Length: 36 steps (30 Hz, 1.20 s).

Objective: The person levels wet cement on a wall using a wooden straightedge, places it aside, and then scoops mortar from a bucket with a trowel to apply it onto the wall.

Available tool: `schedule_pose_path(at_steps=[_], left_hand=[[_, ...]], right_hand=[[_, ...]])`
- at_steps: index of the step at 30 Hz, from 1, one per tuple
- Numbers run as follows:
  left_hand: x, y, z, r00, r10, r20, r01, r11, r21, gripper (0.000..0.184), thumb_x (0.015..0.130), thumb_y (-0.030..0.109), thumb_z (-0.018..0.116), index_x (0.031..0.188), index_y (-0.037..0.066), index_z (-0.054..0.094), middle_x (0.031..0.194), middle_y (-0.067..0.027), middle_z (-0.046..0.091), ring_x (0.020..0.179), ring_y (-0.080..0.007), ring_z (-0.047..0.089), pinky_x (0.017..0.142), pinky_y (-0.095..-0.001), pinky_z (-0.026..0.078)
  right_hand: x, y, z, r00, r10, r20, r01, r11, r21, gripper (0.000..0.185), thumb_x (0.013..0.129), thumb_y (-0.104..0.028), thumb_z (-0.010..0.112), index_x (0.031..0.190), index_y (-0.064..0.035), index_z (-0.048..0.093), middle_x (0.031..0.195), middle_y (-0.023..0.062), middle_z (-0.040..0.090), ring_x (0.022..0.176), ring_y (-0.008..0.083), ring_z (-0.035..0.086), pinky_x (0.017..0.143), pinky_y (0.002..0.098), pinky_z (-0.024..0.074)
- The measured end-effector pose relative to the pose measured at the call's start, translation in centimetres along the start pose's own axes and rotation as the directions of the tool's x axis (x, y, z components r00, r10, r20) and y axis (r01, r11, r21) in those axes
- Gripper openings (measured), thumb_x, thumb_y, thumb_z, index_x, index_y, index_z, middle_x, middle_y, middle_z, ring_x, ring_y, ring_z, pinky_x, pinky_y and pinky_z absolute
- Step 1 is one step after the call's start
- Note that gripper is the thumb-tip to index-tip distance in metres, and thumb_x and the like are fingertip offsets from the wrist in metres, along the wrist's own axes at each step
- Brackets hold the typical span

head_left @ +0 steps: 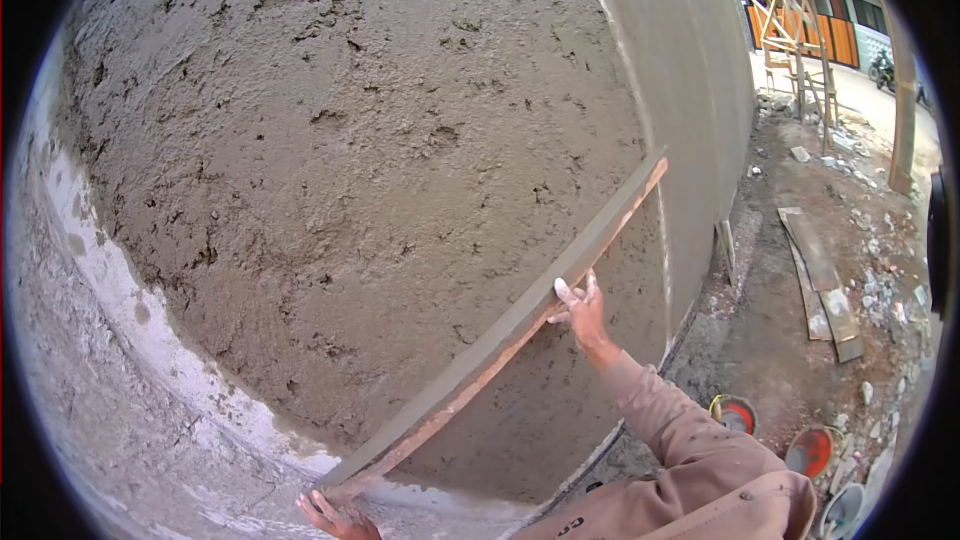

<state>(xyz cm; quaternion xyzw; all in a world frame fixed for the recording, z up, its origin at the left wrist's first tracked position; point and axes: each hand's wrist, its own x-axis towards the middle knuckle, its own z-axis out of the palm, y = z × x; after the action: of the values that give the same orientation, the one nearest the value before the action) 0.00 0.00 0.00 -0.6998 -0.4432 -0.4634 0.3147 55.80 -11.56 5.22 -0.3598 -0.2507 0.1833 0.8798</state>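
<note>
A long straightedge lies slantwise against a wall of wet, rough mortar, its upper end near a smoother plastered strip. Grey mortar coats its upper face, and its lower edge is reddish. My right hand grips that edge above the middle, with mortar on the fingertips. Down at the lower left end, my left hand is closed around the straightedge, partly cut off by the picture's dark rim. Below the straightedge the mortar looks flatter than the pitted mortar above it.
Smooth plaster continues to the right. On the ground lie wooden planks and rubble. Buckets with red-orange insides stand by my right arm. A wooden trestle and a post stand farther back.
</note>
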Motion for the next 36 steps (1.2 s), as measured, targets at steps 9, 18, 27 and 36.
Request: schedule_pose_path(at_steps=[9,18,27,36], left_hand=[[18.2,-0.2,-3.8,0.933,0.047,-0.356,-0.069,0.996,-0.049,0.055,0.099,0.030,0.055,0.142,-0.001,0.044,0.146,-0.0206,0.040,0.135,-0.0367,0.039,0.111,-0.0460,0.033],[39.4,1.5,-10.3,0.854,0.109,-0.508,-0.152,0.987,-0.045,0.048,0.098,0.019,0.057,0.144,0.008,0.046,0.146,-0.0155,0.043,0.135,-0.0305,0.041,0.112,-0.0376,0.031],[55.2,-2.5,-13.9,0.772,0.263,-0.578,-0.214,0.965,0.152,0.051,0.097,0.028,0.059,0.145,0.014,0.047,0.145,-0.0100,0.046,0.136,-0.0268,0.040,0.114,-0.0392,0.029],[49.0,-1.2,-14.5,0.839,0.275,-0.469,-0.280,0.958,0.061,0.053,0.095,0.024,0.060,0.144,0.009,0.047,0.146,-0.0126,0.045,0.138,-0.0281,0.038,0.114,-0.0391,0.028]], right_hand=[[9.2,-15.5,15.3,0.947,-0.256,0.195,0.261,0.965,-0.001,0.091,0.094,-0.015,0.063,0.144,0.0155,-0.007,0.091,0.0182,0.065,0.064,0.0179,0.066,0.050,0.0242,0.0583],[19.8,-33.1,30.0,0.844,-0.440,0.307,0.468,0.883,-0.023,0.047,0.090,-0.009,0.067,0.115,0.0255,0.047,0.091,0.0246,0.068,0.065,0.0268,0.072,0.052,0.0272,0.0620],[32.6,-44.8,40.6,0.779,-0.468,0.418,0.412,0.884,0.223,0.024,0.092,-0.006,0.060,0.111,0.0068,0.055,0.094,0.0195,0.064,0.062,0.0321,0.069,0.050,0.0402,0.0636],[25.0,-37.4,33.6,0.828,-0.433,0.356,0.441,0.895,0.065,0.033,0.092,-0.008,0.062,0.112,0.0159,0.051,0.094,0.0217,0.066,0.067,0.0288,0.071,0.052,0.0317,0.0632]])
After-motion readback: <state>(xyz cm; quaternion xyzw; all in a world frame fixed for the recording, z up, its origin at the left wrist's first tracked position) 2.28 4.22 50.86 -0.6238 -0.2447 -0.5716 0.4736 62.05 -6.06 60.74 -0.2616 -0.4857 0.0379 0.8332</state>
